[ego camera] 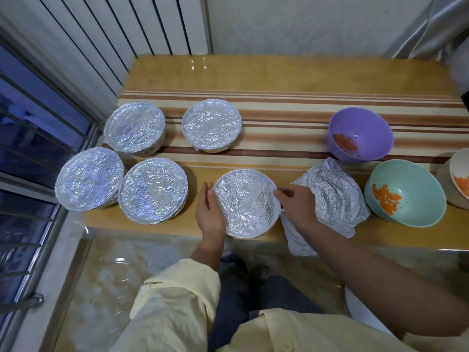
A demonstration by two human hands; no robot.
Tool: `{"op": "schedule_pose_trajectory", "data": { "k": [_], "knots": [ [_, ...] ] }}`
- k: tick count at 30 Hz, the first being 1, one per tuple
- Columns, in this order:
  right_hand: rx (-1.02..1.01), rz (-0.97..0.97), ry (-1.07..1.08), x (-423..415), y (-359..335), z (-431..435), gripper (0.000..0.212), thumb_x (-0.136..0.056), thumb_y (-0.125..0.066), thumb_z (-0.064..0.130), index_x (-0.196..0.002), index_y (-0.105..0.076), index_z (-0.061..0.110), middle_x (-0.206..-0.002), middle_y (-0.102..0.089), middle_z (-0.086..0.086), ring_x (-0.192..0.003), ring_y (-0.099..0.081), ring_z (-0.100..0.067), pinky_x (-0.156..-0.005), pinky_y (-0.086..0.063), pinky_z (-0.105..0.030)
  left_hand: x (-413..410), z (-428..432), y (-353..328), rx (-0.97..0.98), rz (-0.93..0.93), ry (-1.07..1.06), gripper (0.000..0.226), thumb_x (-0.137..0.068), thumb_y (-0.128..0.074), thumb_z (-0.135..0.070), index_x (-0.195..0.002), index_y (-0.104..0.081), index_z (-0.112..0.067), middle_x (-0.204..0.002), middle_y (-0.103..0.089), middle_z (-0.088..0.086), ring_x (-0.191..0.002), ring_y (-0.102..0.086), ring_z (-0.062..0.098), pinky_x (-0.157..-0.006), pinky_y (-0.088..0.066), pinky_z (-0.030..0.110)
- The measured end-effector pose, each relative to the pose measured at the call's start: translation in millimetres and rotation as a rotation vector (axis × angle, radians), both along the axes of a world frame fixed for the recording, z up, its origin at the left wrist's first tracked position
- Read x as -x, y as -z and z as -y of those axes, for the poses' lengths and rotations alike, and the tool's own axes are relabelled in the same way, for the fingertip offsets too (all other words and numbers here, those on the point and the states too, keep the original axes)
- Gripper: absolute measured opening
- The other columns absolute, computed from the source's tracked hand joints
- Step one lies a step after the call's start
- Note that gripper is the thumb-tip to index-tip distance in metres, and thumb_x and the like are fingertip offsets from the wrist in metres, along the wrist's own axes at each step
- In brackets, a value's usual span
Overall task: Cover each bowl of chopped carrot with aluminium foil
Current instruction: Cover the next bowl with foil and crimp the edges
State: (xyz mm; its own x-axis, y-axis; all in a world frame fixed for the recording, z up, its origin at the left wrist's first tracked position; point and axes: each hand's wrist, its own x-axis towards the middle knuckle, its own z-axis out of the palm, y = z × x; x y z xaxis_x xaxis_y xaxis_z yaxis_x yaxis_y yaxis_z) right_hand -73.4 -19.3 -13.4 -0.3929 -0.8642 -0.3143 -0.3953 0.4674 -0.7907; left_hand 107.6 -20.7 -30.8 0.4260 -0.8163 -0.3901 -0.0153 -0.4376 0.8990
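Gripping the white bowl with the left hand. Pinching its foil at the rim with the right hand.

Yellow table carries a striped cloth across its middle; barred window left of the table; ribbed white panel behind its left corner; grey curtain behind its right corner; glossy floor below its near edge.
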Motion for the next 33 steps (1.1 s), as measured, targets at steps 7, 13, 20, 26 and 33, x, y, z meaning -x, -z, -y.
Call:
{"op": "schedule_pose_trajectory", "data": {
  "k": [7,13,20,26,33],
  "knots": [
    [0.026,0.048,0.047,-2,3,-1,0.018,-0.085,-0.069,0.01,-0.102,-0.074,0.006,-0.095,-0.073,-0.006,-0.086,-0.066,-0.016,-0.083,-0.051,-0.029,6,1,15,0.1,0.004,-0.036,0.03,-0.105,-0.04,-0.011,-0.11,-0.065,0.005,-0.103,-0.064,0.031,-0.084,-0.053,0.017,-0.08,-0.048,0.039],
    [-0.087,0.349,0.042,12,3,5,0.014,-0.085,-0.068,0.005,-0.098,-0.072,0.006,-0.094,-0.072,-0.008,-0.084,-0.067,-0.018,-0.079,-0.054,-0.03,3,1,14,0.096,-0.03,-0.014,0.03,-0.103,-0.04,-0.015,-0.11,-0.067,-0.002,-0.104,-0.067,0.025,-0.086,-0.056,0.016,-0.082,-0.047,0.04],
    [-0.108,0.367,0.026,11,1,7,0.022,-0.089,-0.066,0.013,-0.108,-0.069,0.004,-0.101,-0.07,-0.006,-0.093,-0.065,-0.018,-0.08,-0.052,-0.029,5,0,12,0.121,0.007,-0.046,0.03,-0.104,-0.039,-0.008,-0.111,-0.066,0.003,-0.105,-0.068,0.024,-0.088,-0.057,0.015,-0.086,-0.048,0.037],
    [-0.162,0.22,-0.009,12,1,-2,0.014,-0.083,-0.073,0.023,-0.081,-0.073,0.01,-0.079,-0.072,-0.008,-0.074,-0.07,-0.026,-0.076,-0.058,-0.047,11,-6,11,0.098,-0.089,-0.187,0.033,-0.107,-0.037,-0.013,-0.119,-0.062,0.004,-0.116,-0.067,0.026,-0.098,-0.061,0.022,-0.096,-0.051,0.045],
    [-0.193,0.319,0.021,4,-2,-4,0.011,-0.088,-0.067,0.014,-0.077,-0.07,0.012,-0.088,-0.071,-0.013,-0.082,-0.067,-0.027,-0.083,-0.056,-0.045,10,-7,15,0.077,-0.112,-0.184,0.035,-0.108,-0.035,-0.013,-0.122,-0.06,0.007,-0.116,-0.066,0.025,-0.097,-0.058,0.02,-0.087,-0.048,0.03]
  ]
}}
